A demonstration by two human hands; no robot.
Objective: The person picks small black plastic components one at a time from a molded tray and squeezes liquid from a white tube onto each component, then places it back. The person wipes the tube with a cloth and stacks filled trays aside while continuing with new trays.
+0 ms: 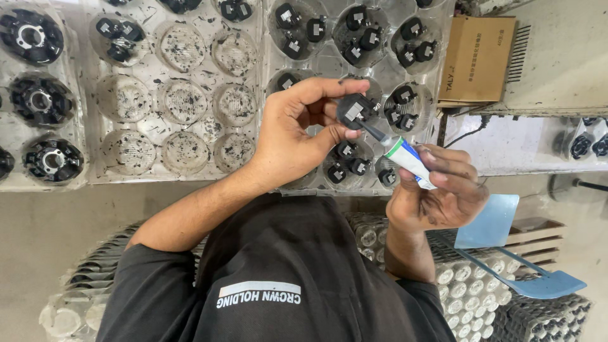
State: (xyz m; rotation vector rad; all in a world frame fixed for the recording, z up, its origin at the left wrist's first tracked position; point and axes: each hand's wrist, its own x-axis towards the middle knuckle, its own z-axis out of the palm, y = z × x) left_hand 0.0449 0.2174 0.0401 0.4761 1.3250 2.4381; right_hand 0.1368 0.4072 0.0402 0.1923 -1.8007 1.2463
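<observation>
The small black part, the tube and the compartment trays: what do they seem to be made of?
Small black part in the left hand: matte black, probably moulded plastic, with a pale, possibly metal insert. Tube in the right hand: soft white plastic, green band, dark nozzle. Trays: thin clear plastic, glossy, with black smudges in the round pockets.

The left hand [294, 136] pinches a small black part [354, 111] between thumb and fingers [329, 88]. The right hand [440, 190] grips a white tube [408, 158] with a green band, its dark nozzle touching the part just below the left fingers. Behind the fingers lies a clear tray [329, 63] with cups of similar black parts; a second tray [177, 101] beyond the left wrist has mostly empty, smudged cups. A cardboard box [478, 57] stands beyond the right fingers.
</observation>
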